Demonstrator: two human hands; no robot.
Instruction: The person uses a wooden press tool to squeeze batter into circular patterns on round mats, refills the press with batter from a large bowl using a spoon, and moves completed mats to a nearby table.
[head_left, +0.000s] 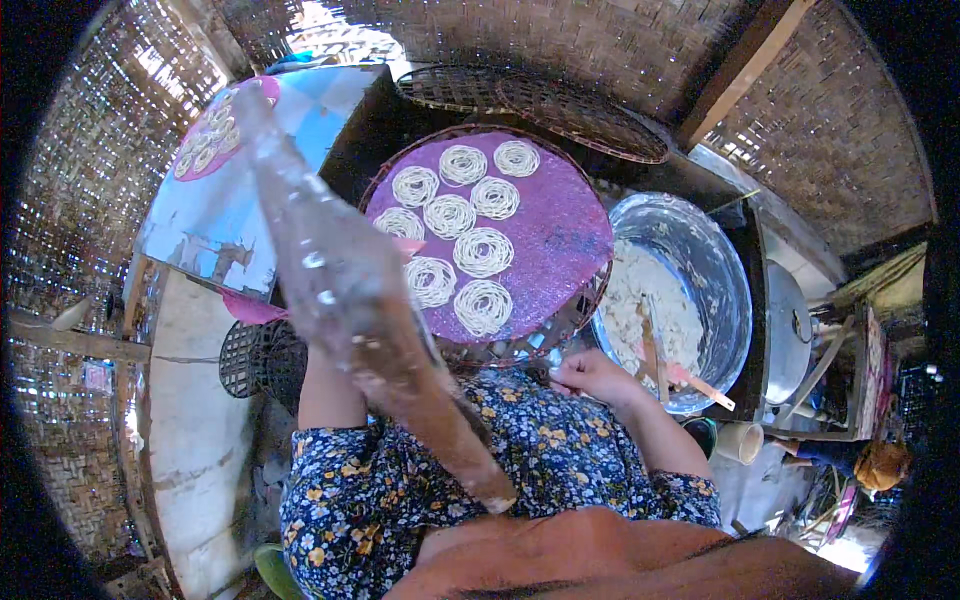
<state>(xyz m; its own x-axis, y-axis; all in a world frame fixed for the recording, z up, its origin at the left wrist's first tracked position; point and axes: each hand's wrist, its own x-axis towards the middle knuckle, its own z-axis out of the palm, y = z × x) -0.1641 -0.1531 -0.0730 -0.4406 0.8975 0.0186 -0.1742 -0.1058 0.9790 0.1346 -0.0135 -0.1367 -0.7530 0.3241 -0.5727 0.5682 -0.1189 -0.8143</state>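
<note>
A round woven tray (598, 294) lined with a purple sheet (559, 247) lies before me. Several coiled nests of pale noodle-like strands (483, 252) rest on its left and middle part. My right hand (596, 377) is at the tray's near rim with curled fingers; whether it grips the rim is unclear. A long wooden bar (450, 435), its upper part seemingly wrapped in clear plastic (322, 225), crosses close to the camera, blurred. Behind it goes my left forearm (330, 386). My left hand is almost wholly hidden there; a pinkish tip (409, 246), perhaps a finger, shows beside the bar.
At the right, a large basin (720, 277) holds pale dough (637, 285), a wooden stick (651, 352) and a pink-handled tool (701, 386). A blue-and-white table (217, 217) at left bears more coils on a pink sheet (196, 165). Another person (847, 454) is far right.
</note>
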